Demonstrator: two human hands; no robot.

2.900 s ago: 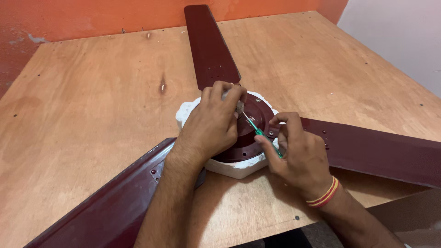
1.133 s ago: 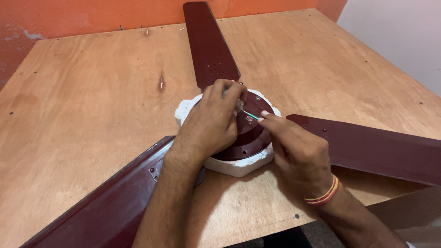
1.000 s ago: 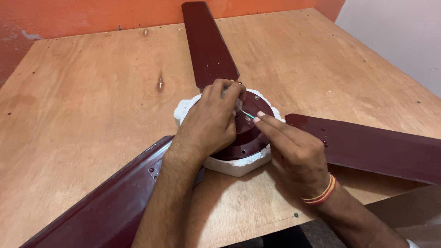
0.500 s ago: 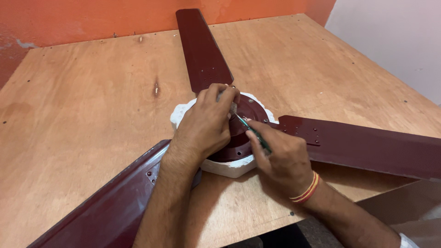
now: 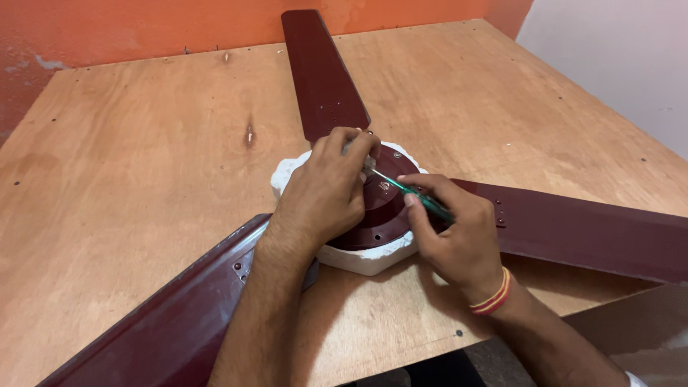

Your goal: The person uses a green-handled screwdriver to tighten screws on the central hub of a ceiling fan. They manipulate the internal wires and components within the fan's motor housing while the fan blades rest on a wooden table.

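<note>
Right hand has slid nearer the fan hub with its green screwdriver
Left hand pinches the small fitting at the tip; keep the blade seated, both fingers firm, above the counter

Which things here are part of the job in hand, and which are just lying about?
In use:
left hand on the fan hub
right hand holding the green screwdriver
white foam block under the hub
three maroon blades

Lying about:
nothing loose on the plywood table

Small pale label on dark red fan hub; no packages, signs, screens.
</note>
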